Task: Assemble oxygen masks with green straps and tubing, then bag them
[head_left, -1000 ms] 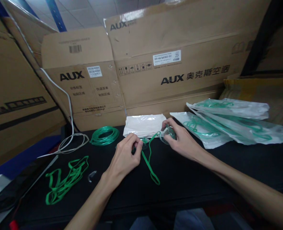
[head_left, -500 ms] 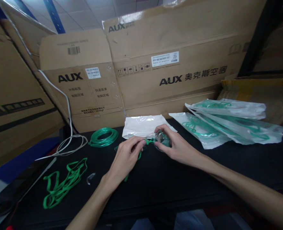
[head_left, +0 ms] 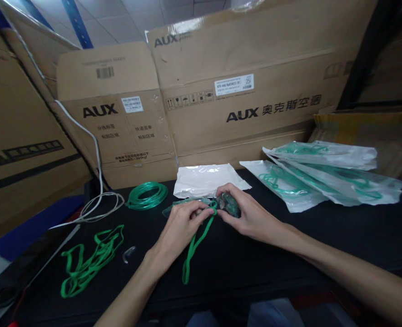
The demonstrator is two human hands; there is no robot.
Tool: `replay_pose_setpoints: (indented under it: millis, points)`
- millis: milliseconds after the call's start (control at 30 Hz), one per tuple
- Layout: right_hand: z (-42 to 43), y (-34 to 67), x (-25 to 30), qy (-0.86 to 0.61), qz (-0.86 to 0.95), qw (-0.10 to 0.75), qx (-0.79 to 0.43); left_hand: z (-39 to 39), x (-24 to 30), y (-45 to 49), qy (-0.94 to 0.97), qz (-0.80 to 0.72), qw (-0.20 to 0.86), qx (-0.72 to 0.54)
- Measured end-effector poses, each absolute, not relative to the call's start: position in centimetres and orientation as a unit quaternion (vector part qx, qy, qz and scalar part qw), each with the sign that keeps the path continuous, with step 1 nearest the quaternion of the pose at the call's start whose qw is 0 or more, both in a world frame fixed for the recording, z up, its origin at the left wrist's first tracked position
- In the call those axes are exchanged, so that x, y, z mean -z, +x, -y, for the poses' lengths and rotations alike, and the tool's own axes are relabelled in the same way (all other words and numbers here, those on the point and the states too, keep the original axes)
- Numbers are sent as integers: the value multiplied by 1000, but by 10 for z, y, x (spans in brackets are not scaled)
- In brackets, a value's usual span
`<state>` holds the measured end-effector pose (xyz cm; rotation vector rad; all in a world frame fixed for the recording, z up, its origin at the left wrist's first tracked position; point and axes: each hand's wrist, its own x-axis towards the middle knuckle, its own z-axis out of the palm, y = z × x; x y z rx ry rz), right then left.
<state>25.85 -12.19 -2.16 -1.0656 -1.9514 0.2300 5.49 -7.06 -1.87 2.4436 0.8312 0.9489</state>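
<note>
My left hand (head_left: 180, 227) pinches a green elastic strap (head_left: 194, 245) near its upper end; the strap's loop hangs down onto the black table (head_left: 255, 259). My right hand (head_left: 251, 215) is closed round a clear plastic mask piece (head_left: 227, 204) with a green tint. Both hands meet just in front of a flat white pouch (head_left: 207, 179). A second clear part (head_left: 178, 205) lies under my left fingers.
A coil of green tubing (head_left: 148, 195) and a white cable (head_left: 98, 200) lie at the back left. Loose green straps (head_left: 91, 261) and a small clear piece (head_left: 129, 254) sit at the left. Sealed pouches (head_left: 323, 175) are stacked at the right. Cardboard boxes (head_left: 238, 81) wall the back.
Both hands have come a little lower and nearer to me. The green strap was bunched by my left hand half a second ago; it now hangs out in a long loop.
</note>
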Motion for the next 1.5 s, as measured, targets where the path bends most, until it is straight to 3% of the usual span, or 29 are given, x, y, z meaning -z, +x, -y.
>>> replay_pose_setpoints:
  millis: [667, 1033, 1500]
  points:
    - [115, 257, 33, -358, 822, 440, -49, 75, 20, 58, 893, -280, 190, -297]
    - [118, 260, 23, -435, 779, 449, -53, 81, 17, 58, 898, -261, 214, -281]
    - [117, 258, 30, -357, 825, 436, -49, 76, 20, 56, 891, -289, 206, -282]
